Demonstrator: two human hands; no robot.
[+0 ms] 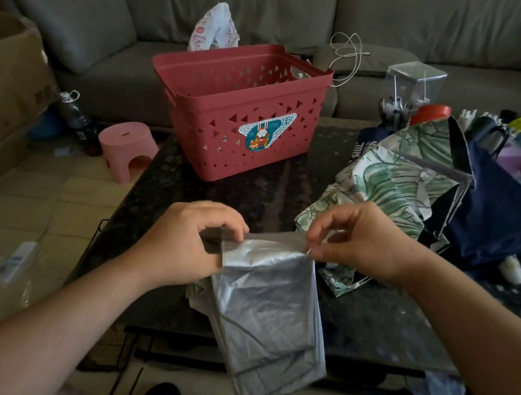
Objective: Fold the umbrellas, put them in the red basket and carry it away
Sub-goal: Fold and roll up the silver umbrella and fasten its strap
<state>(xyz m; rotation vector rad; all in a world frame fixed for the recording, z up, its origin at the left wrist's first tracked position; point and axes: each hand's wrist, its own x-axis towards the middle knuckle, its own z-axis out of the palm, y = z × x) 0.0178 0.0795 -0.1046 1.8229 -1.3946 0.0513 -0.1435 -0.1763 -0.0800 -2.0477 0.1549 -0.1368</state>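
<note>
A: At the near edge of the dark table (167, 184), what is being held?

B: Silver umbrella fabric (271, 302) is held up by both hands, its top edge stretched between them and its lower part hung over the table's front edge. The left corner is pinched by the left hand (186, 240), thumb and fingers curled together on the cloth. The right corner is pinched by the right hand (360, 241) between thumb and fingertips, the other fingers bent above it.

A: Where is the red basket (241, 111) placed?

B: It is set upright on the far part of the table, well apart from the hands, with triangle cut-outs in its walls and a sticker on the near side. Nothing can be seen inside it from this angle.

A: And the other umbrellas?

B: A green leaf-print canopy (374, 186) is spread loosely just behind the right hand, and a navy umbrella (498, 210) is laid beside it to the right. A grey sofa (279, 9) is seen behind the table, and a pink stool (126, 145) on the floor to the left.
</note>
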